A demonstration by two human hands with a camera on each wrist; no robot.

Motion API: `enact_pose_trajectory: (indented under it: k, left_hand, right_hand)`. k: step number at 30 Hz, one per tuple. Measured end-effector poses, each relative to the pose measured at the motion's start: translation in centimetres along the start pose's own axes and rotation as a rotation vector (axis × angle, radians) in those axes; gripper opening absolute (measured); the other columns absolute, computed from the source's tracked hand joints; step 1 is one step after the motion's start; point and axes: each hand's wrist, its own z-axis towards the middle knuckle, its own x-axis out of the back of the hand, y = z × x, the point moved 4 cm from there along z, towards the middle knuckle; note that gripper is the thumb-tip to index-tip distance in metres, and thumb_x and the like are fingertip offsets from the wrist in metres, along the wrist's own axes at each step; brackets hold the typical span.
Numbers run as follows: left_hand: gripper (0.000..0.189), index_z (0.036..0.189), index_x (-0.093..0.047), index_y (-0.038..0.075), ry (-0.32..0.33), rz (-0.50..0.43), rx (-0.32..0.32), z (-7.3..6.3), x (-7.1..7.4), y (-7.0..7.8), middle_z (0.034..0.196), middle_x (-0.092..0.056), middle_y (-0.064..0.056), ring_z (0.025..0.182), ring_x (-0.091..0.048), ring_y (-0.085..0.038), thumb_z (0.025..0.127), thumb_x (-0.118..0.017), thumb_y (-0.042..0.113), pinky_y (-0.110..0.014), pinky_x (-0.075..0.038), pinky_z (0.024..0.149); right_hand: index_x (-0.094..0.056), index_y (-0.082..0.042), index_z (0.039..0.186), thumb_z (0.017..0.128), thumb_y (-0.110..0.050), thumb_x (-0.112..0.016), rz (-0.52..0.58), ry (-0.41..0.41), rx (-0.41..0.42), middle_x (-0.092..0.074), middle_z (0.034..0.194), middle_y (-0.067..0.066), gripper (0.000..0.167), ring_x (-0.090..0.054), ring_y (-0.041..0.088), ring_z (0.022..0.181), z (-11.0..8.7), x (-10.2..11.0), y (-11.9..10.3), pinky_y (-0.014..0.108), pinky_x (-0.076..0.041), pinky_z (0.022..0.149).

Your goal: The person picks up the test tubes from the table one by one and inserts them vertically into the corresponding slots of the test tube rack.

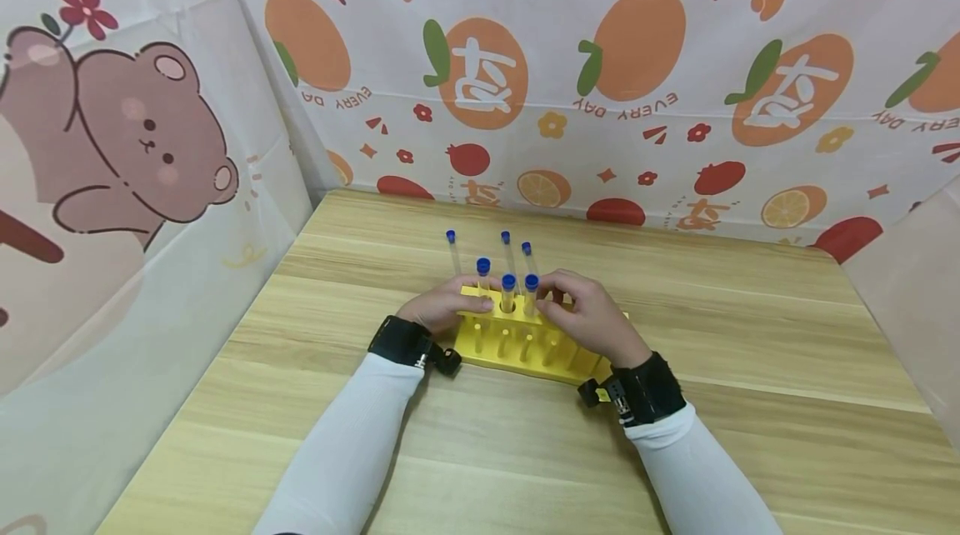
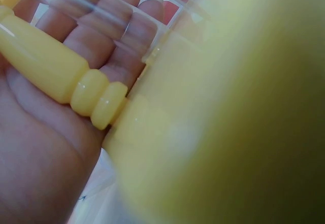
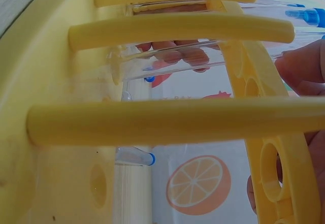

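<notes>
The yellow rack [image 1: 491, 352] is held at its left end by the left grip [image 1: 447, 303], with the thumb laid on the top plate and the fingers passed behind it. The rightmost capped tube [image 1: 531, 302] is held in a narrow pinch by the right grip [image 1: 588, 310], close to its blue cap, above the rack's top plate. Farther left in the rack, a middle tube [image 1: 508, 300] and a left tube [image 1: 483, 267] are seated upright, both blue-capped. The rack's base is fitted with yellow pegs [image 1: 527, 347]. Behind the rack, three loose tubes [image 1: 454, 256] are laid on the surface [image 1: 360, 293]. On the rack's near side, black wrist straps [image 1: 648, 389] are worn at the cuffs of white sleeves [image 1: 708, 477]. Beyond the rack, a fruit-patterned cloth [image 1: 577, 131] is hung along the far edge
</notes>
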Motion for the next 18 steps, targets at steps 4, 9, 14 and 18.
enact_pose_trajectory:
  k: [4, 9, 14, 18]
  left_hand:
    - [0.036, 0.120, -0.059, 0.011, 0.000, -0.001, 0.001, 0.01, -0.05, 0.04, 0.110, -0.068, 0.001, 0.099, -0.065, -0.014, 0.091, -0.067, 0.031, -0.029, -0.052, 0.088]
    - [0.035, 0.118, -0.061, 0.015, 0.007, -0.002, 0.005, 0.02, -0.08, 0.12, 0.109, -0.068, 0.001, 0.100, -0.064, -0.014, 0.089, -0.069, 0.034, -0.029, -0.052, 0.089]
    - [0.030, 0.118, -0.060, 0.012, 0.005, 0.006, -0.002, 0.00, -0.20, 0.20, 0.109, -0.068, 0.000, 0.099, -0.065, -0.015, 0.092, -0.064, 0.026, -0.029, -0.052, 0.087]
    - [0.029, 0.119, -0.059, 0.011, 0.009, 0.009, 0.001, -0.08, -0.28, 0.26, 0.109, -0.068, 0.000, 0.098, -0.065, -0.015, 0.092, -0.061, 0.022, -0.028, -0.053, 0.086]
  right_hand:
    - [-0.068, -0.015, 0.102, 0.094, -0.016, -0.061, -0.006, -0.003, -0.005, -0.062, 0.092, -0.009, 0.010, -0.054, 0.013, 0.082, -0.01, 0.05, 0.06, 0.027, -0.044, 0.063]
    - [-0.068, -0.014, 0.101, 0.094, -0.016, -0.061, -0.006, 0.005, 0.008, -0.062, 0.092, -0.009, 0.010, -0.054, 0.012, 0.081, -0.02, 0.13, -0.04, 0.026, -0.044, 0.063]
    - [-0.068, -0.013, 0.101, 0.094, -0.015, -0.061, 0.000, 0.004, 0.023, -0.063, 0.092, -0.008, 0.010, -0.054, 0.012, 0.081, -0.05, 0.09, -0.09, 0.026, -0.044, 0.062]
    - [-0.068, -0.014, 0.101, 0.094, -0.015, -0.062, 0.000, 0.006, 0.018, -0.062, 0.091, -0.008, 0.010, -0.054, 0.012, 0.081, -0.10, 0.05, -0.13, 0.026, -0.044, 0.062]
